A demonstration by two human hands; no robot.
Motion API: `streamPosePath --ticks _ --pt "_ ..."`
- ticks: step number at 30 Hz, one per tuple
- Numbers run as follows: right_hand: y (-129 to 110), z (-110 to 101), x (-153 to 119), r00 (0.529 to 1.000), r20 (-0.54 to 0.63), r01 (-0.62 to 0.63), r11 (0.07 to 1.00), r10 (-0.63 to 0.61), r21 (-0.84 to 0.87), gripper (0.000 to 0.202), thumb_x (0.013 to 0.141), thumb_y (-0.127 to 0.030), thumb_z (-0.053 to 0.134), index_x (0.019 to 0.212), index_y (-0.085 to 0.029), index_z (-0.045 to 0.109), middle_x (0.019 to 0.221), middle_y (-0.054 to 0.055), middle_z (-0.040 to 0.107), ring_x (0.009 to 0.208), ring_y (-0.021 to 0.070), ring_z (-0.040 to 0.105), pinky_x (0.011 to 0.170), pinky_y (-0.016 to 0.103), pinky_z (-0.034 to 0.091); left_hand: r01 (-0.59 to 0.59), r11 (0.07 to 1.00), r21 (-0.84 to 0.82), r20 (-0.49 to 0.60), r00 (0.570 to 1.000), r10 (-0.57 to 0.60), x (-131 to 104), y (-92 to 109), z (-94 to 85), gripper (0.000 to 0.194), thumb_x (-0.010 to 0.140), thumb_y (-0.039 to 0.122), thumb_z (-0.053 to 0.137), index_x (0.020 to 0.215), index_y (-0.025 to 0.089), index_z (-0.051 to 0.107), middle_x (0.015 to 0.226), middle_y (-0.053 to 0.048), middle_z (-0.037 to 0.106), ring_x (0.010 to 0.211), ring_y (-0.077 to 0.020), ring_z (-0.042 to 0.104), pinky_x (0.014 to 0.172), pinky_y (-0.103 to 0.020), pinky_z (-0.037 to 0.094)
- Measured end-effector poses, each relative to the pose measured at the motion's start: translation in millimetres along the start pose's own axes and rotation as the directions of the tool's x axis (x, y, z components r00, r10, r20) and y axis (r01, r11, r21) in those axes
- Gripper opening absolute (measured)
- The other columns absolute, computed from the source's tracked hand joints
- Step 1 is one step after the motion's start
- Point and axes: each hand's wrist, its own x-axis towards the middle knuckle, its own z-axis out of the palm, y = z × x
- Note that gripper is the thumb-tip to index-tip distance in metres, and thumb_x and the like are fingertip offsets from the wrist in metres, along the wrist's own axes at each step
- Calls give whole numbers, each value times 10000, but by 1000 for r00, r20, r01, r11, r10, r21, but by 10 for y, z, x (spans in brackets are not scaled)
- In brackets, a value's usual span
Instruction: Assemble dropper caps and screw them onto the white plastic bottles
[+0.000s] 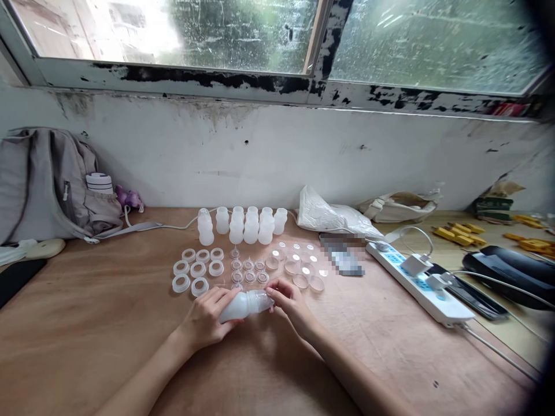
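- While the left hand (208, 316) wraps round the body of a frosted bottle (234, 308), the right hand (292, 303) has its fingertips at the bottle's clear top (259, 301).
- The left grip is closed about the bottle, fingers over the upper side and thumb below; the right thumb and fingers are drawn together round the tip of the clear top, though how firmly they press I cannot tell.
- The bottle lies tilted on its side in the hands, its top toward the right edge of the desk (108, 300); whether it touches the wood is hard to see.
- Just beyond the hands, toward the far edge, sit clear teats (248, 264) in a small cluster.
- To their left, white rings (198, 269) lie flat in rough rows; to their right, clear discs (300, 281) are spread out, some with white spots on them.
- Near the far edge, more frosted bottles (251, 229) stand upright, close together.
- Beside them, a white plastic bag (323, 215) lies crumpled along that same edge.
- A grey backpack (47, 185) fills the far left corner.
- Toward the right edge, a white power strip (416, 284) runs at a slant, with plugs (417, 264) in it.
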Motion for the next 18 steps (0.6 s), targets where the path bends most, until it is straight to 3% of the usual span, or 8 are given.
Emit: streamPosePath --ticks 18 --pt "-45 9 -14 999 6 41 996 -41 -73 284 683 -440 616 705 -164 553 654 -8 518 562 115 493 502 242 435 14 1000 -17 29 999 -13 8 -5 -37 500 710 289 578 1182 178 457 970 -87 594 874 -229 550 762 -361 467"
